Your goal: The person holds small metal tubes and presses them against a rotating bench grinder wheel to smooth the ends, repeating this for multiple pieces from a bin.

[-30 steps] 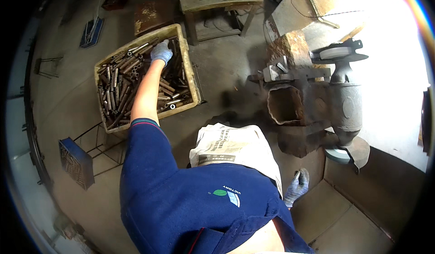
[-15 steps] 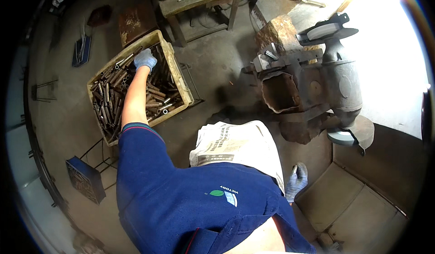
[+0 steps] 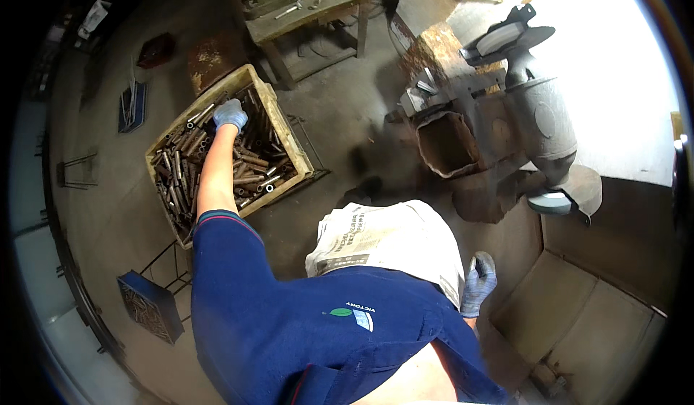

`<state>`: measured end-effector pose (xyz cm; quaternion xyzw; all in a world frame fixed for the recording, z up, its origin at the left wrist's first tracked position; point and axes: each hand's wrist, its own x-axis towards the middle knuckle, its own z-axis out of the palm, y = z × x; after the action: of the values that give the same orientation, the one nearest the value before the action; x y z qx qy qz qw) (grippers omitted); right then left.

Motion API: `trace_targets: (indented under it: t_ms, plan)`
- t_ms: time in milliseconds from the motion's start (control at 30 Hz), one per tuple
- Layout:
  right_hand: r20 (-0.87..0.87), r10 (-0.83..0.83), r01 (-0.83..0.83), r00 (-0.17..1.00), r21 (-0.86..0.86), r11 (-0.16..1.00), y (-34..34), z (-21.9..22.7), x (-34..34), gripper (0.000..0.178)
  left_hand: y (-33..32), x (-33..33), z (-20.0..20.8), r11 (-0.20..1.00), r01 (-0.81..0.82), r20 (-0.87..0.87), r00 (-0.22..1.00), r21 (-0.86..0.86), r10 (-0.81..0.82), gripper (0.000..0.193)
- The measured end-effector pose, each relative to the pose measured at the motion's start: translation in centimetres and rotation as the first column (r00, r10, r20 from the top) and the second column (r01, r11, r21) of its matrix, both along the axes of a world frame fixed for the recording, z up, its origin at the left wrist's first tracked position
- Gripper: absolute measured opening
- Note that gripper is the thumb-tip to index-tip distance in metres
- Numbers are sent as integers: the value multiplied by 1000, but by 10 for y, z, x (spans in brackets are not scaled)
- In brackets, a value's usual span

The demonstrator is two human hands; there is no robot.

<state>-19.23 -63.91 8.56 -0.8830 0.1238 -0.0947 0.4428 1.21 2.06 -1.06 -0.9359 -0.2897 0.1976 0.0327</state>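
Note:
My left hand [image 3: 230,114], in a blue-grey glove, reaches into a pale, dirty plastic crate [image 3: 285,126]. Its fingers are curled down and closed among short metal tubes [image 3: 177,165]; whatever they grip is hidden beneath the hand. The tubes lie in a jumbled heap, mostly rusty brown, some with shiny ends. At my right side hangs my right hand [image 3: 478,286], gloved alike, its fingers loosely bent and the thumb a little apart. Nothing shows in it. A whitish printed cloth apron [image 3: 390,235] covers my lap.
On the right stands a grey double-ended grinding machine [image 3: 546,119], beside a rusty square metal box [image 3: 444,145]. A worn workbench [image 3: 311,14] is at the back. A blue bin [image 3: 152,305] of small pieces sits on a wire stand at the left. Metal panels [image 3: 549,311] lie at the lower right.
The whole view has shifted slightly. My left hand stays in the crate at nearly the same spot among the tubes. My right hand still hangs at my side.

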Motion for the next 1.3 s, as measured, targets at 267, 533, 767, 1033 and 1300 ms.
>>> trace_targets:
  t_ms: [267, 533, 767, 1033, 1300]
  plan:
    - [-76, -10, 6, 997, -48, 999, 7, 12, -11, 17, 8, 5, -18, 994, -90, 104, 990, -69, 97, 29]
    - [-47, 118, -120, 992, -60, 991, 16, 13, 6, 17, 23, 0, -44, 984, -152, 218, 961, -91, 169, 38]
    - [-88, 22, -32, 996, -116, 993, 3, 17, -10, 18, -5, 1, 0, 998, -12, 256, 966, -67, 29, 31]
    - [39, 36, -31, 999, -105, 994, 12, 27, 1, 16, -125, 6, 90, 56, 533, 423, 599, -844, 680, 20]
    - [171, 276, -319, 946, 339, 885, 61, 92, 89, 24, -364, 1, 159, -712, 213, 212, 973, -669, 91, 31]
